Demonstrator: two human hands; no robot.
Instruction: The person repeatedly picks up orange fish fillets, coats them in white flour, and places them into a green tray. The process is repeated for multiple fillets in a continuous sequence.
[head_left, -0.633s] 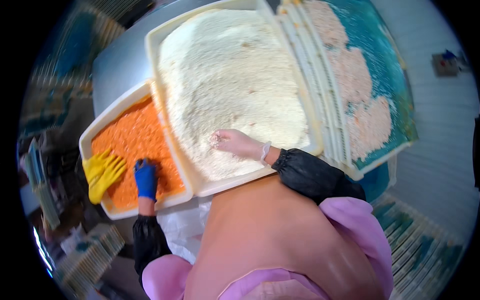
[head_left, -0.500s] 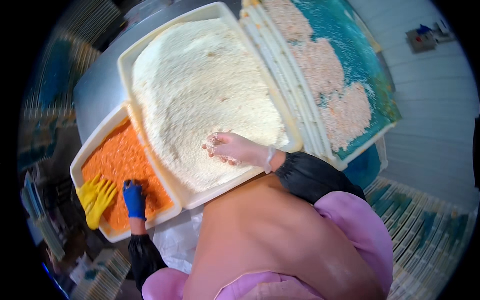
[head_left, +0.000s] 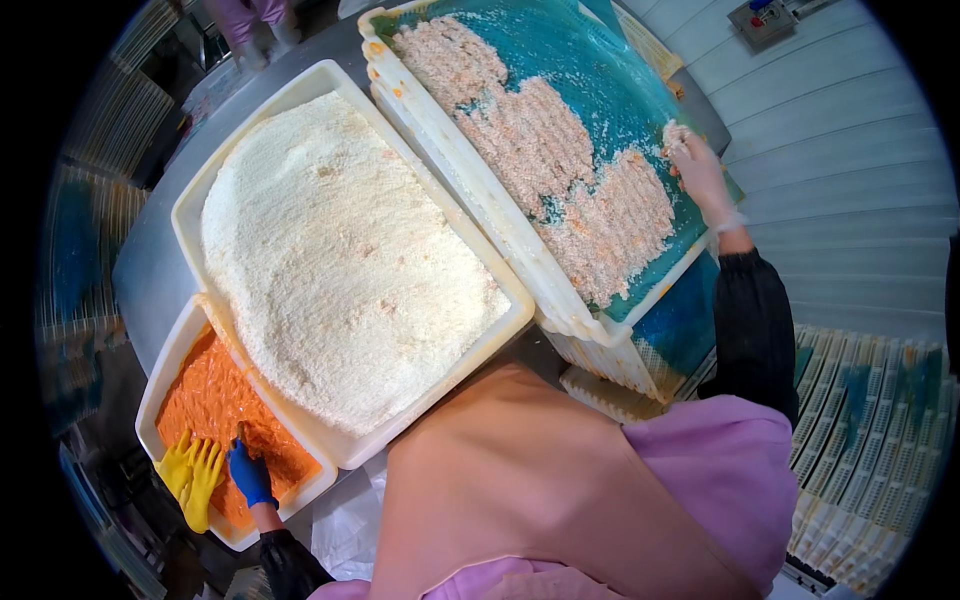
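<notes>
My left hand [head_left: 250,473], in a blue glove, reaches into a white tub [head_left: 148,400] of orange wet mixture [head_left: 205,390]. Its fingers look curled, with the tips coated and partly sunk, so what they grip is hidden. My right hand [head_left: 700,178], in a thin clear glove, is closed on a pale crumb-coated piece [head_left: 677,140] above the far right side of a tray lined with green mesh [head_left: 560,50]. Rows of crumb-coated pieces [head_left: 535,135] lie on that mesh. Between the hands stands a larger white tub [head_left: 190,240] heaped with whitish crumbs [head_left: 330,240].
Yellow gloves [head_left: 195,475] drape over the orange tub's left rim. The mesh-lined tray rests on stacked white trays [head_left: 480,210]. More slatted racks [head_left: 870,430] stand at lower right. Another person's legs [head_left: 250,20] show at the top left, beyond the metal table [head_left: 150,270].
My right hand has moved from the crumb tub, up and right, to over the mesh-lined tray. The view has shifted right. My left hand stays in the orange mixture.
</notes>
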